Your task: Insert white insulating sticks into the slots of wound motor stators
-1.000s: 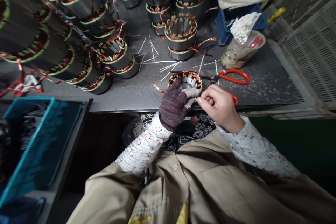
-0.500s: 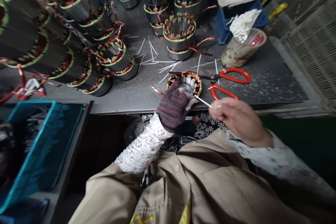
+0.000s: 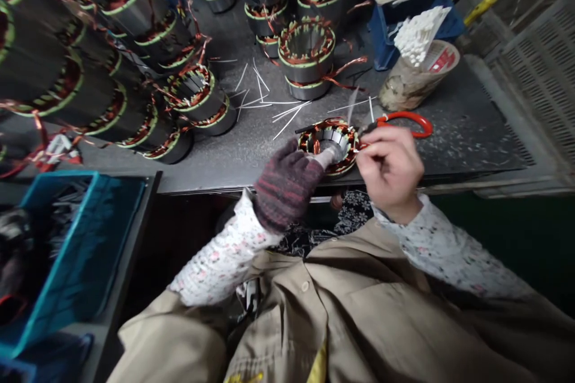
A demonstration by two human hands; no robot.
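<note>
My left hand [image 3: 290, 182], in a dark striped glove, grips the near left rim of a motor stator [image 3: 349, 164] with copper windings, its light-tipped fingers reaching inside the ring. At the stator's right rim, my bare right hand [image 3: 390, 169] is closed in a pinch on a thin white stick, of which only a short bit [image 3: 357, 151] shows. Red-handled scissors [image 3: 420, 122] lie behind that hand, their lower handle hidden by it. A thin white strip [image 3: 353, 106], smeared by motion, stands up from the stator's far rim.
Stacked stators [image 3: 146, 30] fill the left and back, with a shorter stack [image 3: 309, 63] behind mine. Loose white sticks [image 3: 290, 114] lie on the bench. A cup [image 3: 420, 81] of white sticks and a blue bin [image 3: 384, 42] stand right; a teal crate [image 3: 101, 251] is at left.
My right hand has moved left and up to the stator's rim, the white stick's visible part becoming much shorter. The stator has shifted right, and my left hand has slid slightly left on it.
</note>
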